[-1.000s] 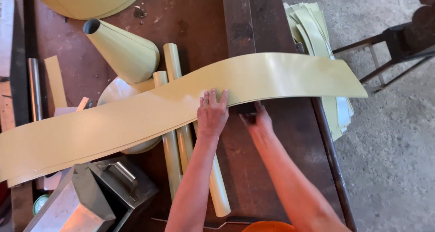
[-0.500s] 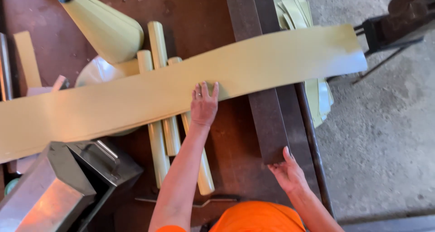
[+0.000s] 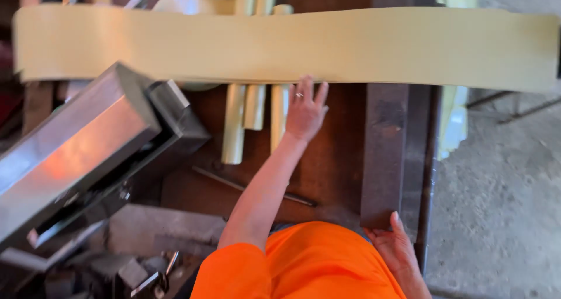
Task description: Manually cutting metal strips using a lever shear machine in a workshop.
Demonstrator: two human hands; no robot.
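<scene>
Strip (image 3: 280,45) of yellow-green sheet, long axis 9-to-3, at 12 o'clock across workbench (image 3: 383,153). Left hand (image 3: 305,109) nearer, fingers spread flat on its near edge. Right hand (image 3: 397,249) open, at 5 o'clock, resting on bench corner.

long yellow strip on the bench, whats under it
Three pale rolled tubes pass beneath the long yellow strip, showing above and below it. The left hand touches its lower edge. The tubes' middle stretches and the brown bench there are covered.
</scene>
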